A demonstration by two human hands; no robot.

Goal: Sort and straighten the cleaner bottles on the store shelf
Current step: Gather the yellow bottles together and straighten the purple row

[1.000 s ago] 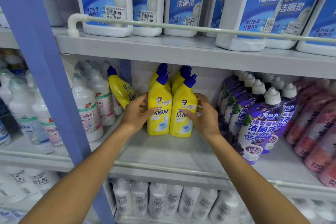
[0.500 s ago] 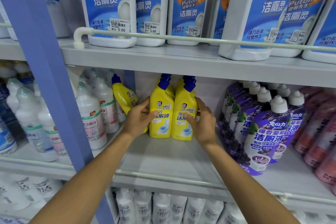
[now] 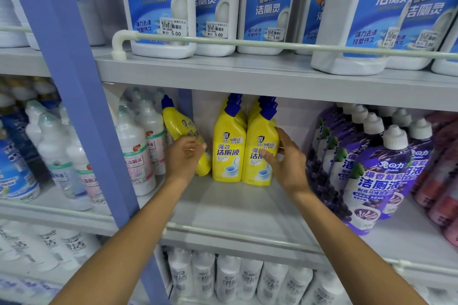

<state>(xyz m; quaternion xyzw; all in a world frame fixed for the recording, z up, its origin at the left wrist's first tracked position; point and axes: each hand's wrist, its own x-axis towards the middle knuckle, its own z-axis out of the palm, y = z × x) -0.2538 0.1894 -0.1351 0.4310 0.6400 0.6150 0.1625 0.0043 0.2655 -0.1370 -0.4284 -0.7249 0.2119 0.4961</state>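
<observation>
**Yellow bottles, middle shelf**

Shelf (image 3: 235, 205) holds a leaning bottle (image 3: 178, 126), then a middle bottle (image 3: 229, 151) and right bottle (image 3: 257, 153), upright and touching. Left hand (image 3: 184, 158) curls round the leaning bottle. Right hand (image 3: 287, 166) clasps the right bottle, thumb in front.

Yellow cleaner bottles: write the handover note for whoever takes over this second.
The left hand grips the tilted yellow bottle, which leans left toward the white bottles.
The right hand grips the right upright yellow bottle.
Done: it and the left upright yellow bottle stand side by side, labels forward.
Left: stand the tilted one up and line it beside that pair on the middle shelf.
</observation>
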